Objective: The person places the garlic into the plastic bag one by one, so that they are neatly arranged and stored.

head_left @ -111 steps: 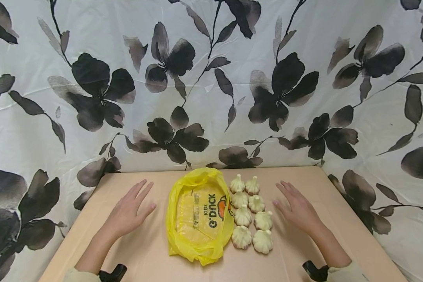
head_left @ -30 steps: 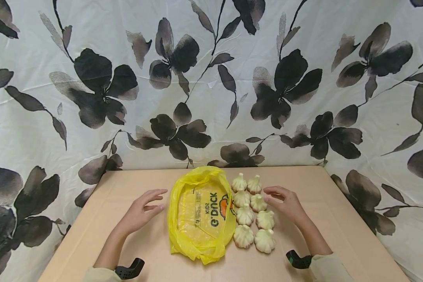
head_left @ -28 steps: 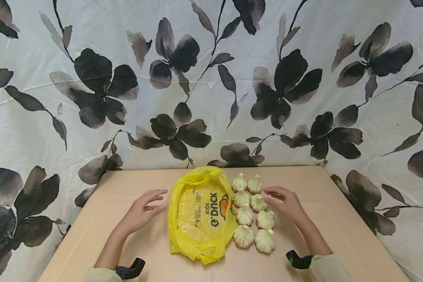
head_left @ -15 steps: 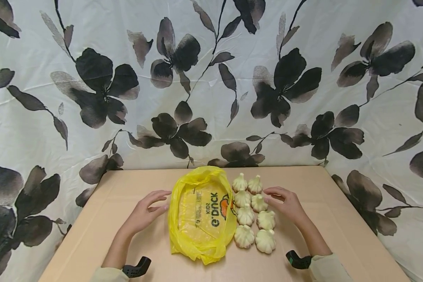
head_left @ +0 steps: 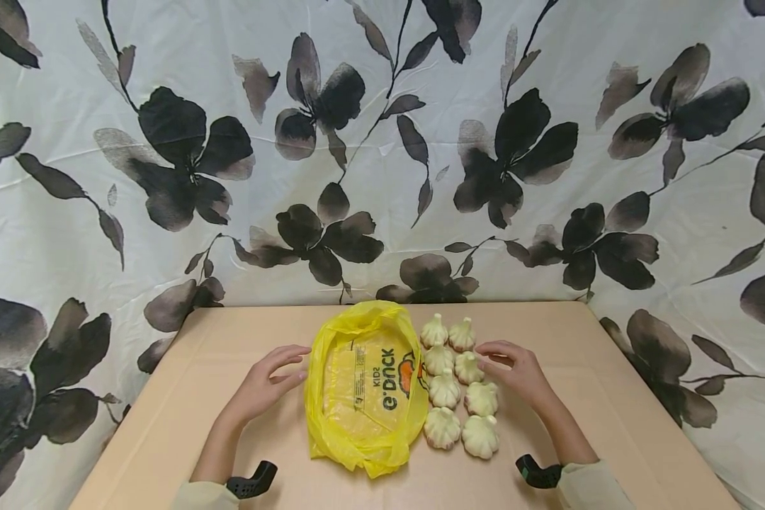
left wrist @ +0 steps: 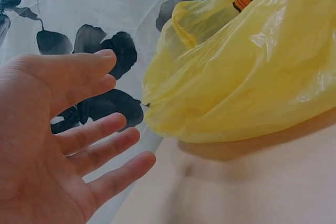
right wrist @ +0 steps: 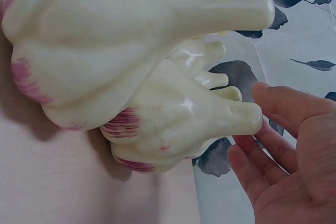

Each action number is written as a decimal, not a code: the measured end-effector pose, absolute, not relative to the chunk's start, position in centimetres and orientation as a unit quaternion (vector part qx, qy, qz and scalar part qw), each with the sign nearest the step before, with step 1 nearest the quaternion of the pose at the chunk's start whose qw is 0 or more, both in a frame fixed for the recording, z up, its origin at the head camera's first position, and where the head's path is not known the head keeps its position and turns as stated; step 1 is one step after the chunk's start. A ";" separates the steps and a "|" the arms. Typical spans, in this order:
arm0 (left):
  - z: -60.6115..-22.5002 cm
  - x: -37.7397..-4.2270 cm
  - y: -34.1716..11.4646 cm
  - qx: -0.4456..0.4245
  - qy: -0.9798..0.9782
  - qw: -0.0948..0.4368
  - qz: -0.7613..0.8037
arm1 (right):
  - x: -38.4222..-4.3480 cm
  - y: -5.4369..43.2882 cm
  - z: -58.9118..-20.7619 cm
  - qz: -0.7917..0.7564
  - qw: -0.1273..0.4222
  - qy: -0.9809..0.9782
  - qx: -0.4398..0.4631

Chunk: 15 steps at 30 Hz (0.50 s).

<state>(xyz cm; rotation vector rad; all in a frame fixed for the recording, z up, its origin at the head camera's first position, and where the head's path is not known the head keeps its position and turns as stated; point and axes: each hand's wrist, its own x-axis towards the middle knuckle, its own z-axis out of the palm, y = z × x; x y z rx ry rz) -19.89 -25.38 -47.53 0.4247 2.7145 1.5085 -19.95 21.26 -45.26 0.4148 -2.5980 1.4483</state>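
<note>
A yellow plastic bag (head_left: pixel 314 397) stands with its mouth open toward me, dark print and an orange duck showing on it. Several garlic bulbs (head_left: pixel 442 428) sit in two columns along its right side; pinkish streaks mark the bulbs (right wrist: pixel 168 114) in the right wrist view. My left hand (head_left: pixel 259 386) is at the bag's left edge, fingers loosely extended, and the left wrist view shows a gap between those fingers and the bag (left wrist: pixel 236 93). My right hand (head_left: pixel 519 372) hovers beside the right column, fingertips close to a bulb's stem, relaxed and gripping nothing.
The light tan tabletop (head_left: pixel 229 333) ends at a white cloth backdrop (head_left: pixel 421 234) with black flowers. Black wrist devices (head_left: pixel 253 482) sit on both forearms, below pale sleeves (head_left: pixel 596 485).
Both hands have moved inward from wide apart, the left to the bag's edge and the right to the bulbs. Over the last half second they barely shift; bag and bulbs stay put.
</note>
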 end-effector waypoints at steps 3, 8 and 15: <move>-47.8 -19.9 -25.5 0.131 0.866 0.005 0.482 | -20.6 21.5 -46.4 0.485 0.072 -0.861 0.138; -48.0 -19.9 -25.5 0.129 0.866 0.006 0.483 | -21.6 22.1 -48.0 0.486 0.073 -0.860 0.135; -48.3 -19.9 -25.3 0.130 0.858 0.016 0.497 | -22.0 22.1 -48.4 0.491 0.070 -0.858 0.136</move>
